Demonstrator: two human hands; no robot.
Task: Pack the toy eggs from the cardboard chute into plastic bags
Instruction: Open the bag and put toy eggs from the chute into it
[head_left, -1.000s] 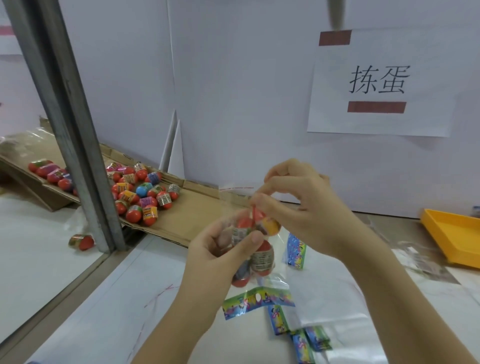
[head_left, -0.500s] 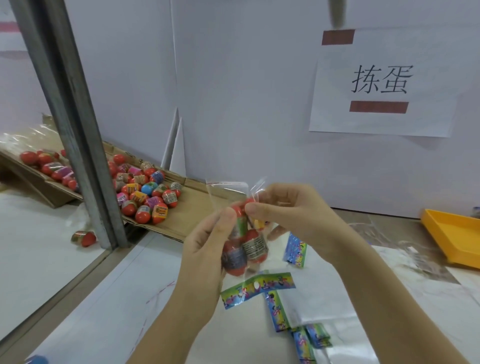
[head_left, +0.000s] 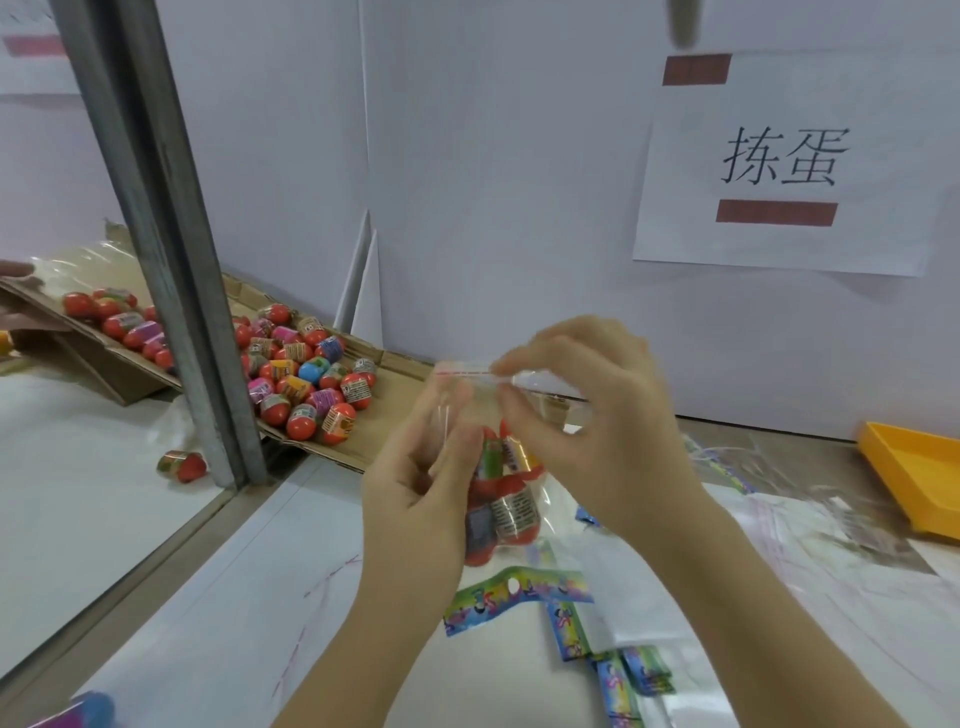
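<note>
A clear plastic bag (head_left: 467, 387) with a red seal line hangs upright between my hands, with several toy eggs (head_left: 506, 501) stacked in its lower half. My left hand (head_left: 423, 491) grips the bag's left side at mid height. My right hand (head_left: 587, 421) pinches the bag's top strip at the right end. To the left, the cardboard chute (head_left: 382, 423) slopes down from the far left and carries a heap of red and coloured toy eggs (head_left: 306, 376). More eggs show behind the metal post.
A grey metal post (head_left: 171, 291) stands in front of the chute. One egg (head_left: 183, 465) lies on the white surface left of it. Colourful header cards (head_left: 519, 597) lie on the table below my hands. A yellow tray (head_left: 914, 480) sits at the right edge.
The bag's top has been raised and stretched flat. My right hand has moved from the eggs up to the seal strip. My left hand has shifted up along the bag's side.
</note>
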